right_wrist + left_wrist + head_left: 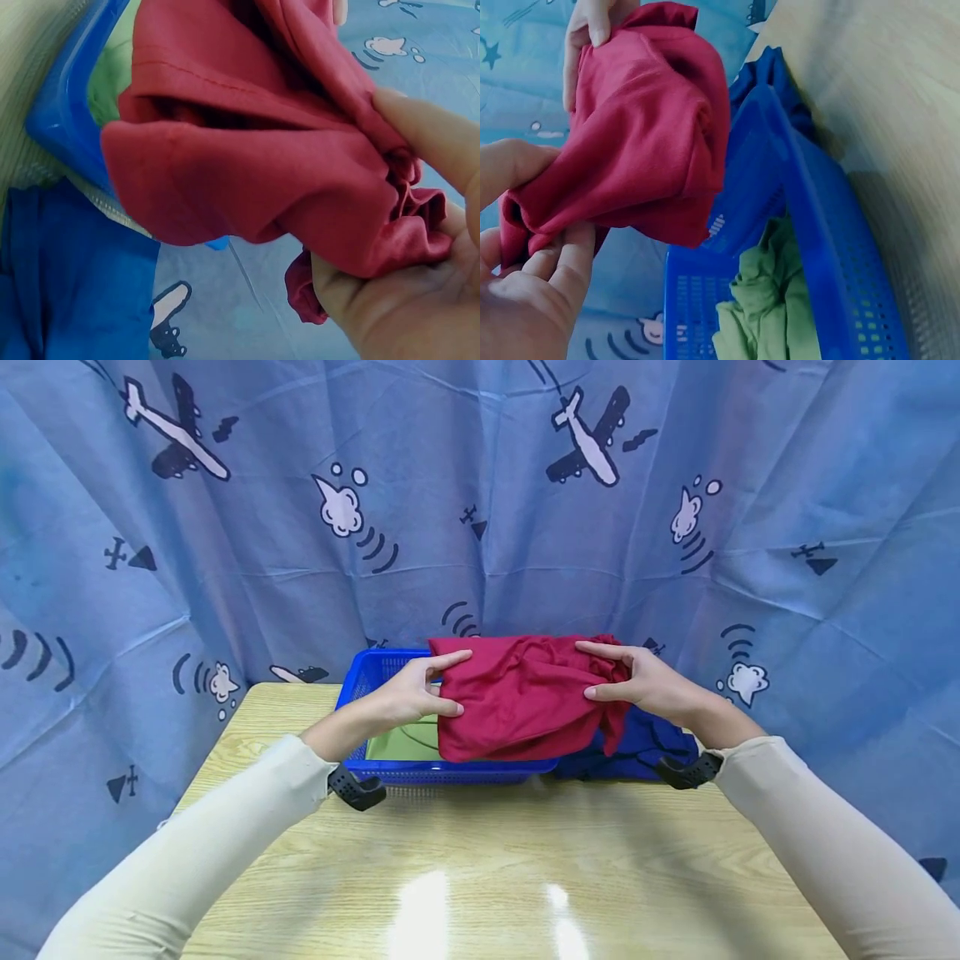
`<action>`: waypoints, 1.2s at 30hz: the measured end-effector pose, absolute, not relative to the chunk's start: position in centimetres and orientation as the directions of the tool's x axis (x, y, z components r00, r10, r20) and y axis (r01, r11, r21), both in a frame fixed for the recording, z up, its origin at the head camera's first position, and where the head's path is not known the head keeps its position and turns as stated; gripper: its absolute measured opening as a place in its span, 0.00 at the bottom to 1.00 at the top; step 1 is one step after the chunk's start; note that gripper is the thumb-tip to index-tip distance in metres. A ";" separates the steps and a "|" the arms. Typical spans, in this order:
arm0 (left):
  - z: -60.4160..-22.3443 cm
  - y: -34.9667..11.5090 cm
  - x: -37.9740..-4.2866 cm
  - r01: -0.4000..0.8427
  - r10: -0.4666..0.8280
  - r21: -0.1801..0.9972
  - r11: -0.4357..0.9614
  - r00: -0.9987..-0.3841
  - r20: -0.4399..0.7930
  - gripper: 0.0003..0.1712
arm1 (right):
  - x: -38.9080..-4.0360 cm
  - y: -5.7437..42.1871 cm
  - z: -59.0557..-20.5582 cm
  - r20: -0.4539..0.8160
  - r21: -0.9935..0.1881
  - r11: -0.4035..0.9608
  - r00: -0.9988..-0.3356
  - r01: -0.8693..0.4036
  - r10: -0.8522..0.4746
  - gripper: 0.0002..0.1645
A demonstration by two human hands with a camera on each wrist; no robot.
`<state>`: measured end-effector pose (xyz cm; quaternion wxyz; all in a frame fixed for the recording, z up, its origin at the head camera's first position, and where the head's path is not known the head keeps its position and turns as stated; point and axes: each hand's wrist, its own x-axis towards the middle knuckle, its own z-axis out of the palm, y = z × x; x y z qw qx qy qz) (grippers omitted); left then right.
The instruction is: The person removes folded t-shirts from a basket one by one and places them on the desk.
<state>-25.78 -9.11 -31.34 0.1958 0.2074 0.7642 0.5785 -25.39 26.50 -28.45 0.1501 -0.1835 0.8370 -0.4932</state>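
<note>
A bundled red cloth garment (525, 702) is held up between both hands, above a blue plastic basket (457, 767). My left hand (412, 693) pinches its left side, thumb in front and fingers behind. On the other side my right hand (648, 681) grips the bunched end, as the right wrist view shows with the cloth (247, 180) between thumb and fingers. Inside the basket lies a green cloth (769, 300), partly hidden by the red one in the head view. A dark blue cloth (645, 747) rests on the table beside the basket's right end.
The wooden table (480, 860) extends toward me in front of the basket. Behind it hangs a blue curtain (480, 510) printed with planes and clouds. Each wrist wears a black band (356, 789).
</note>
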 end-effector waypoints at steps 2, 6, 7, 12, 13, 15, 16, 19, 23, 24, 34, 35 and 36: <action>-31.3 -8.8 -25.7 0.080 0.534 0.967 0.240 -0.843 -0.063 0.51 | -25.5 26.8 -28.5 -0.070 -0.876 0.455 -0.890 -0.162 -0.451 0.46; -31.1 -8.0 -25.5 0.068 0.541 0.972 0.225 -0.838 -0.066 0.51 | -25.6 27.8 -28.6 -0.089 -0.859 0.488 -0.894 -0.154 -0.440 0.46; -31.1 -7.8 -25.4 0.067 0.547 0.973 0.219 -0.835 -0.065 0.51 | -25.6 28.1 -28.7 -0.099 -0.857 0.494 -0.893 -0.148 -0.439 0.46; -30.7 -6.9 -25.2 0.087 0.562 0.974 0.210 -0.826 -0.047 0.51 | -25.2 29.4 -28.4 -0.121 -0.856 0.501 -0.890 -0.131 -0.440 0.47; -30.5 -6.7 -25.1 0.092 0.561 0.973 0.212 -0.827 -0.044 0.51 | -25.1 29.7 -28.3 -0.120 -0.856 0.499 -0.891 -0.130 -0.438 0.47; -30.4 -6.3 -25.0 0.099 0.563 0.971 0.216 -0.826 -0.041 0.51 | -25.1 30.2 -28.2 -0.115 -0.856 0.499 -0.891 -0.136 -0.439 0.46; -30.4 -6.0 -25.0 0.098 0.563 0.971 0.220 -0.825 -0.044 0.51 | -25.0 30.5 -28.1 -0.117 -0.851 0.507 -0.891 -0.138 -0.438 0.46; -30.5 -5.2 -24.8 0.096 0.575 0.971 0.220 -0.817 -0.049 0.51 | -24.7 31.5 -28.1 -0.127 -0.840 0.525 -0.892 -0.136 -0.433 0.46; -30.3 -3.7 -24.5 0.111 0.584 0.972 0.207 -0.811 -0.032 0.52 | -24.4 33.0 -28.0 -0.141 -0.831 0.543 -0.900 -0.118 -0.411 0.46; -30.2 -3.4 -24.4 0.119 0.582 0.972 0.204 -0.813 -0.023 0.51 | -24.3 33.3 -28.0 -0.138 -0.830 0.545 -0.902 -0.120 -0.408 0.46; -30.5 -0.3 -23.6 0.121 0.586 0.975 0.188 -0.810 -0.013 0.52 | -23.7 36.5 -28.5 -0.129 -0.784 0.603 -0.909 -0.151 -0.396 0.44; -30.6 0.0 -23.5 0.119 0.588 0.977 0.178 -0.808 -0.008 0.52 | -23.6 36.9 -28.5 -0.131 -0.773 0.616 -0.912 -0.153 -0.390 0.44; -30.7 0.4 -23.4 0.112 0.591 0.980 0.162 -0.807 -0.006 0.51 | -23.4 37.4 -28.5 -0.131 -0.762 0.628 -0.912 -0.158 -0.388 0.43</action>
